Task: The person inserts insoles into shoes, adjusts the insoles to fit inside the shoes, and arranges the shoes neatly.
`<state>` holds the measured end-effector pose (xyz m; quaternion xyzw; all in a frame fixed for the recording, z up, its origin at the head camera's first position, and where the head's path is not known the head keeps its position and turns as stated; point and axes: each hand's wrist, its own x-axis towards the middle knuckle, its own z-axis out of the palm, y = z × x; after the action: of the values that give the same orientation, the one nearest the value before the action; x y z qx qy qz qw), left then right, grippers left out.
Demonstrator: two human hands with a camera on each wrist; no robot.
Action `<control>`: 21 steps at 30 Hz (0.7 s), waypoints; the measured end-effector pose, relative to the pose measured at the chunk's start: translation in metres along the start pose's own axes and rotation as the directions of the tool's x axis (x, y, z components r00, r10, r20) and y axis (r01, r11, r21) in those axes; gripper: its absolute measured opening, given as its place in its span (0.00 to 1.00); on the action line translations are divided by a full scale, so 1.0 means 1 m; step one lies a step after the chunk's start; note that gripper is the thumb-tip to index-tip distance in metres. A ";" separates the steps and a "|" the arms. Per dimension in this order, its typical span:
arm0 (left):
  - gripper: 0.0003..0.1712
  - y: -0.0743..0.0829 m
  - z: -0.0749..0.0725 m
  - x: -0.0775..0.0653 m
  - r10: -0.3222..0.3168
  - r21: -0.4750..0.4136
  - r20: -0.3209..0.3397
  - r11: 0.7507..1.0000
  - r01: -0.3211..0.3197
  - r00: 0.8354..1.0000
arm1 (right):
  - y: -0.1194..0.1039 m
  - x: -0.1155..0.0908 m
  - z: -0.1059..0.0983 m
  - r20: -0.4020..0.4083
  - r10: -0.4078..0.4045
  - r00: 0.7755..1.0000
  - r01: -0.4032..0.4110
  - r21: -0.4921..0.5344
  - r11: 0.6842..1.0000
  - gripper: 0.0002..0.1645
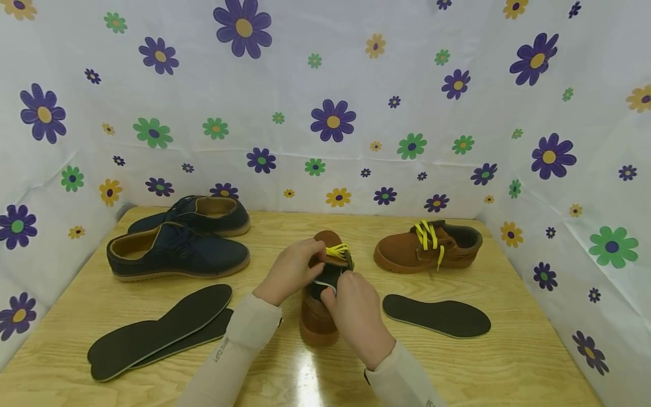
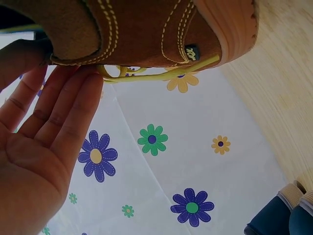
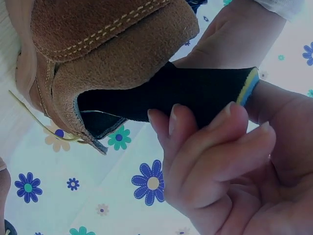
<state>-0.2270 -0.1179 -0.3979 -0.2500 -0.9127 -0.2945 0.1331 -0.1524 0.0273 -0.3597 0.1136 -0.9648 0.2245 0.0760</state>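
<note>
A brown suede shoe (image 1: 319, 327) with yellow laces (image 1: 337, 250) stands on the table before me, toe pointing away. My left hand (image 1: 291, 270) holds it by the edge of its opening, beside the laces. In the left wrist view the thumb lies inside the edge and the fingers outside, against the brown side. My right hand (image 1: 357, 316) grips a black insole (image 3: 210, 90) at its end, which bends up out of the opening. A yellow and blue layer shows along the insole's cut edge. The insole's other part is hidden inside the shoe.
To the right stand the other brown shoe (image 1: 407, 249) and a loose dark insole (image 1: 437, 315). Two navy shoes (image 1: 203, 254) sit at back left, with two overlapping dark insoles (image 1: 163, 328) in front of them. A flowered white cloth (image 1: 285, 85) surrounds the wooden table (image 1: 508, 362).
</note>
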 end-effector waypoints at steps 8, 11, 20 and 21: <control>0.12 -0.001 -0.001 -0.001 -0.002 -0.008 -0.006 1.000 0.002 1.000 | 0.000 0.009 -0.001 0.038 -0.006 0.999 0.007 -0.031 1.000 0.18; 0.12 -0.002 -0.001 -0.001 -0.005 -0.008 -0.005 1.000 0.005 1.000 | 0.001 0.011 0.000 0.089 0.001 0.996 0.002 -0.040 0.999 0.15; 0.11 -0.001 -0.001 -0.001 0.009 -0.004 -0.008 1.000 -0.009 1.000 | 0.004 0.020 0.009 0.120 0.002 0.993 0.001 -0.024 1.000 0.13; 0.11 -0.001 -0.001 -0.001 0.011 -0.007 -0.008 1.000 -0.011 1.000 | 0.003 0.021 0.010 0.119 0.000 0.993 0.003 -0.023 1.000 0.14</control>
<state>-0.2266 -0.1193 -0.3981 -0.2541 -0.9099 -0.2979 0.1374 -0.1742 0.0221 -0.3656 0.1267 -0.9701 0.2063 0.0197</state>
